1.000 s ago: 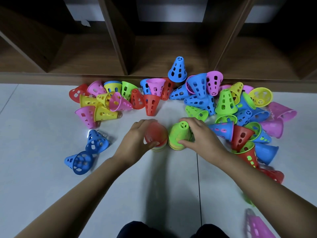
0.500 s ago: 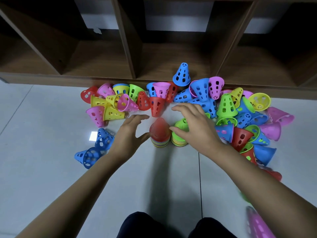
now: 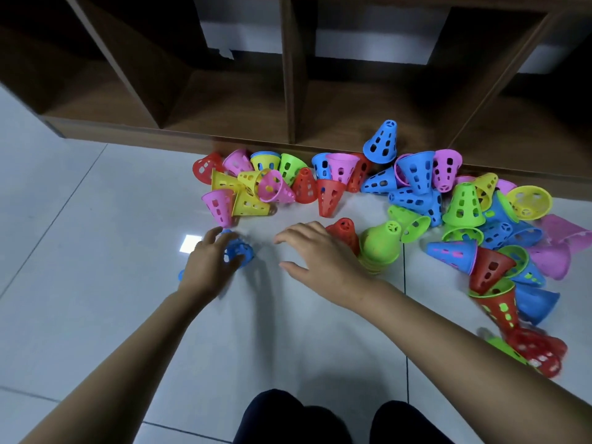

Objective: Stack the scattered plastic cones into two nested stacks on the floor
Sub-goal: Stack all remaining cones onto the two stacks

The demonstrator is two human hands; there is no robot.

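Here, two nested stacks (image 3: 344, 233) (image 3: 381, 251), right fingers (image 3: 294, 230) spread beside them, left fingers (image 3: 210, 235) seemingly around one blue cone (image 3: 240, 251).

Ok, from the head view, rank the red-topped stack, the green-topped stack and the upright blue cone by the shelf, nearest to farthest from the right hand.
1. Red-topped stack, directly beside the right hand, on its right.
2. Green-topped stack, just right of the red one.
3. Upright blue cone, far back at the shelf.
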